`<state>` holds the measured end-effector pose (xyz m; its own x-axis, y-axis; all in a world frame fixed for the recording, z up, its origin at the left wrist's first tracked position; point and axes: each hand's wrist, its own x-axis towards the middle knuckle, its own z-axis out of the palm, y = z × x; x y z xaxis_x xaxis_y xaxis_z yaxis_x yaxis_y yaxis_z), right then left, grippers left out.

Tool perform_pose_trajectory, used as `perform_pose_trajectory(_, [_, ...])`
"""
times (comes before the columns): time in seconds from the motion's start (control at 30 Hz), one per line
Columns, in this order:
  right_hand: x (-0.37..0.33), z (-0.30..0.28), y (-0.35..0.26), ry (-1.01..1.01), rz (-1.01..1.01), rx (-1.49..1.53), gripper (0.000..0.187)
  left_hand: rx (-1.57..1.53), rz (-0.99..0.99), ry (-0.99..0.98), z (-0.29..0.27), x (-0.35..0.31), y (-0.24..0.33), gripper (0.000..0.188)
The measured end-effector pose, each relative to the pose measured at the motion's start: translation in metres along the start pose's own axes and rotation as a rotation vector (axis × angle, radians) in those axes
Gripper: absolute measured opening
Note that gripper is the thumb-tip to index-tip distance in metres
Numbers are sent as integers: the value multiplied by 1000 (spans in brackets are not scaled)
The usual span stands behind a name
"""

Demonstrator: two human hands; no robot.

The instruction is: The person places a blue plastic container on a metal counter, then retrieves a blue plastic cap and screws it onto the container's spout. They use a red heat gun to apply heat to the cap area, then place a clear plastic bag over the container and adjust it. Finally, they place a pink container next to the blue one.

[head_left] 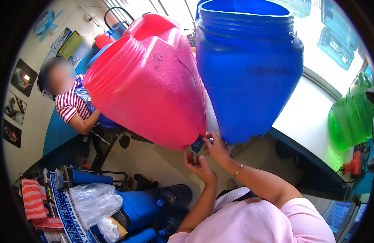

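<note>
Two bare hands are up nr the lower end of a big pink jug [150, 93]. R hand [214, 146] has thumb & fingertips bent in at a small blue tap [197, 144], right by a tiny red bit; can't tell if it's actually pinching or just touching. L hand [199, 165] is a bit lower, just under the tap, palm turned up, fingers loosely curled, nothing seen in it. Thin gold bracelet [238, 170] on R wrist.

Tap sits at the pink jug's bottom corner on the wearer's side. Jug has a wide threaded mouth, water drops on its upper face & a dark marking; it looks tilted, mouth to the upper L. What bears it is mostly hidden. Big blue drum [251, 77] just beside it, on the R, also w/ threaded mouth; its base is nr the front edge of the white counter [304, 121]. 2nd pink jug [156, 24] behind the 1st, partly hidden.

Toward the counter's R end: see-through green jug [351, 119], w/ an orange-red tool [352, 163] nr its base.

Far L: co-worker [75, 107] in red-white striped top, well apart from the tap. Lower L: clear plastic bags [93, 202], striped cloth [34, 198]; large dark-blue bottles [174, 196] lie to the R of those.
</note>
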<state>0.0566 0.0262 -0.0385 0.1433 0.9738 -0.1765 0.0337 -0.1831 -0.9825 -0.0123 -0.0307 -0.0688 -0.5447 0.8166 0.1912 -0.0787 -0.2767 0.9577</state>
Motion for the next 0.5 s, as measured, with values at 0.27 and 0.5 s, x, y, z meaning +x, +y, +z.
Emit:
perform_pose_trajectory(0.27, [-30,-17,40,25,-211,39,25,134,8,-148,21,27,-10,52])
perform_pose_trajectory(0.5, [-152,-147,37,14,35,119,24,160,377,-66,8,40,-25,46])
